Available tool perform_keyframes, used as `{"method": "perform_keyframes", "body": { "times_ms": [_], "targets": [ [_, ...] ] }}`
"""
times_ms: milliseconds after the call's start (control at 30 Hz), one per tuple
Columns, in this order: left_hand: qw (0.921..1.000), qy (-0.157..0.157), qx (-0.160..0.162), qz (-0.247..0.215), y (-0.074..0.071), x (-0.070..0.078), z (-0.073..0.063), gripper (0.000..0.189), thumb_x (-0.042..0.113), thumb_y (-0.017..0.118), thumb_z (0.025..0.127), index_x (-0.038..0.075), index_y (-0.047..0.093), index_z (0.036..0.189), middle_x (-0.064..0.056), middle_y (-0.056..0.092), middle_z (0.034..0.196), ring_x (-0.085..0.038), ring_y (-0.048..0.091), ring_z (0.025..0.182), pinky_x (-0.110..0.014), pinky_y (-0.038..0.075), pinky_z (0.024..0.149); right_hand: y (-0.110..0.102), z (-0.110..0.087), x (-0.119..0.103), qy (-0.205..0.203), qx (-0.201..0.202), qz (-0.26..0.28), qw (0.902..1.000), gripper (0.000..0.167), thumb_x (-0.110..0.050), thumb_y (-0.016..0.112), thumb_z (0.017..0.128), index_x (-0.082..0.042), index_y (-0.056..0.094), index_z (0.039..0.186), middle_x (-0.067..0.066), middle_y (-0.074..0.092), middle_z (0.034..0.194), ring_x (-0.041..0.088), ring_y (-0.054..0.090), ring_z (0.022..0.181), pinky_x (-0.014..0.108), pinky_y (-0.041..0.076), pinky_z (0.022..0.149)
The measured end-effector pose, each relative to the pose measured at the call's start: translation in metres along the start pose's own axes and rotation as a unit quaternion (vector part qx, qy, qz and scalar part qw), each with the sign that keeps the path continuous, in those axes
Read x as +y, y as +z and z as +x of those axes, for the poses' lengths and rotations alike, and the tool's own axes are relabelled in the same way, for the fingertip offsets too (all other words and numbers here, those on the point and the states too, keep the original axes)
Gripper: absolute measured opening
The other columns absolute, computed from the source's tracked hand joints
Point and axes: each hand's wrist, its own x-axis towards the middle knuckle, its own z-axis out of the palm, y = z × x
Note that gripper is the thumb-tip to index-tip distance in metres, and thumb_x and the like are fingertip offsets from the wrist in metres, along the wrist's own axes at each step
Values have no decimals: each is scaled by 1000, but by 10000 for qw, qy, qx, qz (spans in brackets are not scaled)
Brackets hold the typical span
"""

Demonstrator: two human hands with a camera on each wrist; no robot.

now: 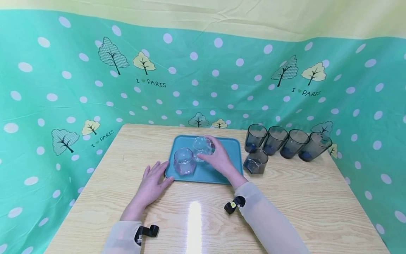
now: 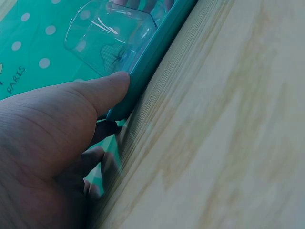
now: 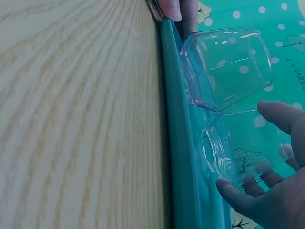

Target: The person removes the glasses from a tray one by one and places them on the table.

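Observation:
A blue tray lies on the table and carries two small tumblers. My right hand holds a clear tumbler, with thumb and fingers around its sides. Close beside it on the left, a pink-tinted tumbler stands upright on the tray. My left hand rests at the tray's front left corner, fingers fairly straight. Its thumb touches the rim in the left wrist view. Whether the clear tumbler's base touches the tray, I cannot tell.
A short grey tumbler stands just right of the tray. Behind it, several tall grey glasses form a row toward the right. A green dotted curtain hangs behind the wooden table.

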Motion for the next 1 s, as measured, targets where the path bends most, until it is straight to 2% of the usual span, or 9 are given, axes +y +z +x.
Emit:
{"method": "perform_keyframes", "body": {
  "times_ms": [300,667,1000],
  "targets": [
    [10000,-8,14,-26,0,-1,0,74,36,73,109,0,44,167,-23,50,167,-47,27,163,-67,1,133,-9,-6,-7,-86,21,121,9999,85,-22,94,92,-27,50,165,7,53,160,30,53,144,50,54,115],
    [10000,11,16,-12,0,0,0,73,34,74,109,0,45,166,-23,50,166,-48,27,163,-67,2,133,-26,-18,-18,-279,24,310,9991,85,-17,93,93,-17,48,165,12,50,162,35,51,148,50,53,117],
    [10000,0,-10,-7,0,0,0,73,35,73,109,0,44,167,-23,50,167,-48,27,163,-67,1,133,-44,-35,-29,-394,-32,277,9988,86,-21,94,93,-21,48,165,15,48,164,36,52,148,48,54,116]
  ]
}}
